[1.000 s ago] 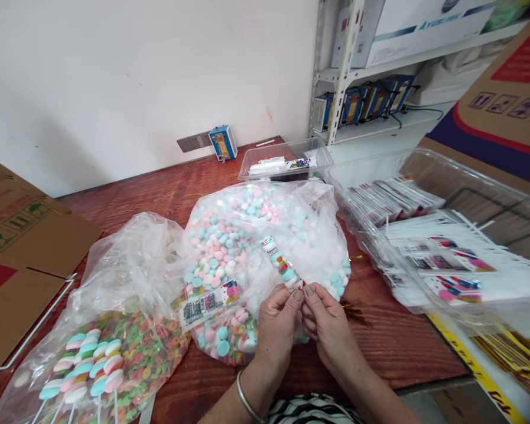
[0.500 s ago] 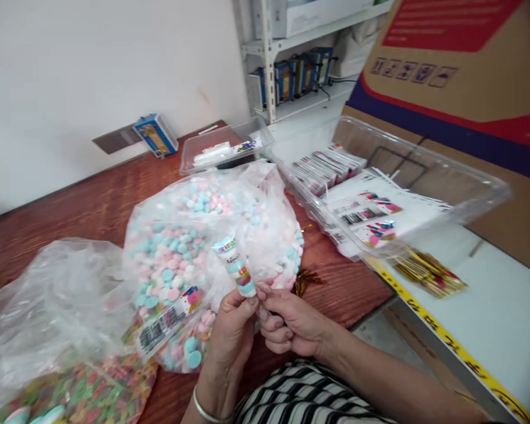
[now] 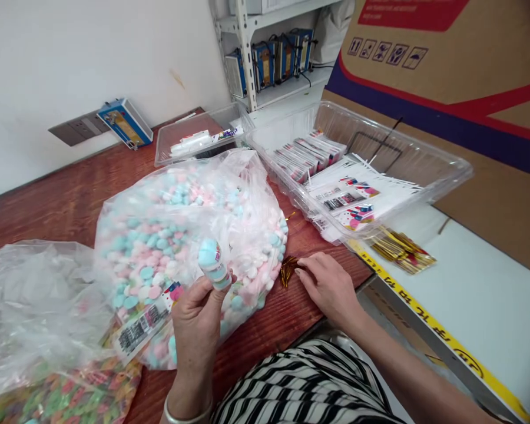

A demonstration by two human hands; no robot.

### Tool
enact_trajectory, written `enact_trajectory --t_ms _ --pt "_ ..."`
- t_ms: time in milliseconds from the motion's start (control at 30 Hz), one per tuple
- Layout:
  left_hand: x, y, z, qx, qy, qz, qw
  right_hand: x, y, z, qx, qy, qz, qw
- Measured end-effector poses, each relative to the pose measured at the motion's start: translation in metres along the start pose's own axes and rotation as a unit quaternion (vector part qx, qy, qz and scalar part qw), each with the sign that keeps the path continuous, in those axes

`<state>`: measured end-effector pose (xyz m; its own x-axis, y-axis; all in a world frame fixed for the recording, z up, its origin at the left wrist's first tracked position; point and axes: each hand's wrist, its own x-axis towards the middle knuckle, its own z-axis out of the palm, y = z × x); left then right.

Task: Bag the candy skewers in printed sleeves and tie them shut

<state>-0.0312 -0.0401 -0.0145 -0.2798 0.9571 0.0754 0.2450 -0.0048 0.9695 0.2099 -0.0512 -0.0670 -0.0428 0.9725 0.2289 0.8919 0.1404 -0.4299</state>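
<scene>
At the far left, a crumpled clear bag [image 3: 39, 300] lies on the wooden counter [image 3: 70, 194], and below it the corner of a bag of multicoloured ring sweets [image 3: 66, 394] shows at the bottom edge. Against the wall behind stands a small blue box [image 3: 124, 122] beside a grey socket plate [image 3: 75, 129].

Next comes the big clear bag of pink, blue and white sweets [image 3: 168, 218], with a barcode label [image 3: 143, 324] on its lower front. The left hand [image 3: 198, 321] is raised in front of this bag, fingers closed around the lower end of a filled candy packet [image 3: 212, 264] (a narrow printed sleeve with a pale blue sweet at its top), held upright and tilted slightly left.

Just right of the bag, a small bunch of gold twist ties [image 3: 287, 270] lies on the counter. The right hand [image 3: 329, 288] rests palm down beside it, its fingertips [image 3: 301, 272] touching the ties; fingers are loosely curled together, and whether they pinch one I cannot tell.

Behind, a small clear tray [image 3: 203, 118] sits near the wall. Further right a large clear tray [image 3: 450, 176] holds stacks of empty printed sleeves [image 3: 348, 197]. More gold ties [image 3: 400, 250] lie under its front edge on a white surface [image 3: 481, 300], with a cardboard box [image 3: 459, 53] standing behind.
</scene>
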Motion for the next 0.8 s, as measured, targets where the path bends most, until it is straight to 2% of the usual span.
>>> enact_trajectory --t_ms 167,367,467,533,667,733,800 --pt "-0.002 -0.001 -0.007 0.033 -0.018 -0.004 0.999 0.019 -0.013 0.01 -0.065 -0.032 0.005 0.997" --pt "0.0 -0.002 -0.011 0.052 -0.035 -0.011 0.998 0.02 -0.007 0.007 -0.043 -0.023 0.003 0.999" --pt "0.004 0.0 -0.01 0.082 -0.037 0.011 0.996 0.013 -0.004 -0.002 0.061 0.013 0.022 0.998" --pt "0.006 0.002 -0.008 0.125 -0.059 0.046 0.989 0.007 -0.009 -0.01 0.162 0.041 0.037 0.985" --pt "0.006 0.007 0.004 0.191 -0.095 0.151 0.965 0.0 -0.036 -0.022 0.291 0.087 0.055 0.951" --pt "0.004 0.009 0.013 0.217 -0.099 0.186 0.953 0.002 -0.055 -0.021 0.345 0.08 0.047 0.934" --pt "0.001 0.011 0.019 0.244 -0.107 0.205 0.942 0.005 -0.073 -0.014 0.411 0.041 0.033 0.91"
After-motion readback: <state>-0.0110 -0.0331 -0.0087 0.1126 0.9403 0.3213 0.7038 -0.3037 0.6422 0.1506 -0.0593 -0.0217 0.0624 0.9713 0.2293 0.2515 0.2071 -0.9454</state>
